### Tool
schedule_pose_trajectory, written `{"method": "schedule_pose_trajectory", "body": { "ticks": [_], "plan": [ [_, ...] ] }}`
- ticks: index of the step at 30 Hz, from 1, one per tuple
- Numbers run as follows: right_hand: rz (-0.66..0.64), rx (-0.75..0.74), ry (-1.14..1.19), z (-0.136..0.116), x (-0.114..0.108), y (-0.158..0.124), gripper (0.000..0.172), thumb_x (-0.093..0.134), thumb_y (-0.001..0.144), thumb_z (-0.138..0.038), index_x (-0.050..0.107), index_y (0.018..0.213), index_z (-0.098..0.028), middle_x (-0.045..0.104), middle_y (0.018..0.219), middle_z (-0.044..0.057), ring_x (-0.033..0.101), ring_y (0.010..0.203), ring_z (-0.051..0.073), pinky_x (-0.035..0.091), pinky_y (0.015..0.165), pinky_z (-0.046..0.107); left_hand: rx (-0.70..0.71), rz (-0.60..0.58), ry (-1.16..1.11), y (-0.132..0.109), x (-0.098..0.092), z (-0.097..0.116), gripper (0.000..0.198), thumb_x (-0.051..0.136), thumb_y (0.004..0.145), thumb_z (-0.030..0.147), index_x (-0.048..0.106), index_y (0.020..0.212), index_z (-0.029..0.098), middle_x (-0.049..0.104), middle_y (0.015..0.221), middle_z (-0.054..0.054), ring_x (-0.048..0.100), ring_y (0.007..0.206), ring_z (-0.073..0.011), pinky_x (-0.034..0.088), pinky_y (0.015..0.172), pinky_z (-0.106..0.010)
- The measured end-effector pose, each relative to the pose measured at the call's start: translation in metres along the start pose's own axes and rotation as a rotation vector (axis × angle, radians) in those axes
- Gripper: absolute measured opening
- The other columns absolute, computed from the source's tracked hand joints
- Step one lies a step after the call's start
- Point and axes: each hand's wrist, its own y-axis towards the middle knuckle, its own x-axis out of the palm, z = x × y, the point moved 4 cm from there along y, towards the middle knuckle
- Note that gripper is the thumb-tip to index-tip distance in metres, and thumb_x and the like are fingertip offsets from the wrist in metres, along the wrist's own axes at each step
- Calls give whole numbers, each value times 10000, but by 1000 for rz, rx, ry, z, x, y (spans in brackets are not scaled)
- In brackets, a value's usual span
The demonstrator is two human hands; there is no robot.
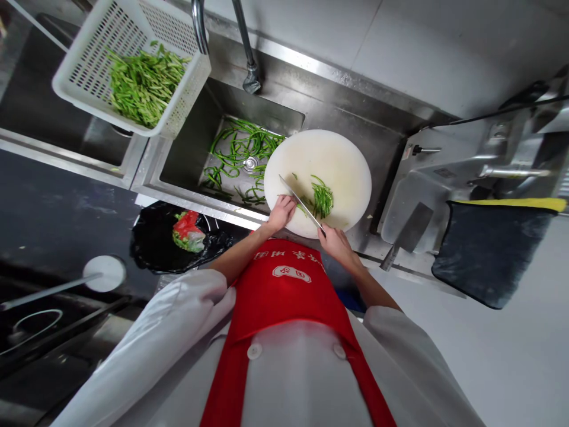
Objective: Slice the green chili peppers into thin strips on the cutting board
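A round white cutting board (329, 157) rests over the right part of a steel sink. A small pile of green beans (320, 198) lies on its near side. My right hand (335, 242) is closed on the handle of a knife (297, 198), whose blade slants up and left across the board beside the beans. My left hand (281, 212) sits curled at the board's near left edge, just left of the blade, fingers bent; I cannot make out anything in it.
More long green beans (237, 154) lie in the sink basin under a tap (251, 74). A white plastic basket (133, 65) of cut beans stands at upper left. A black bag with scraps (178, 237) sits below the sink. A cleaver (406, 234) and dark cloth (489, 255) lie at right.
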Motion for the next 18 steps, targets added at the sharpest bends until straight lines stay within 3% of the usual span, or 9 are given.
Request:
{"method": "schedule_pose_trajectory", "body": {
  "ticks": [8, 18],
  "plan": [
    [19, -76, 29, -8, -17, 16, 321, 394, 1050, -342, 659, 1105, -169, 739, 971, 156, 683, 872, 256, 389, 741, 282, 14, 2, -23, 0, 2, 0, 272, 382, 1020, 264, 635, 1073, 182, 594, 1077, -119, 521, 1051, -259, 488, 954, -469],
    [35, -101, 111, -8, -14, 21, 295, 416, 1031, -335, 667, 1029, -180, 741, 937, 123, 673, 860, 231, 386, 719, 257, -17, 17, -43, 0, 4, 0, 253, 397, 1016, 269, 630, 1062, 181, 600, 1089, -123, 530, 1066, -265, 486, 971, -485]
  ]
}}
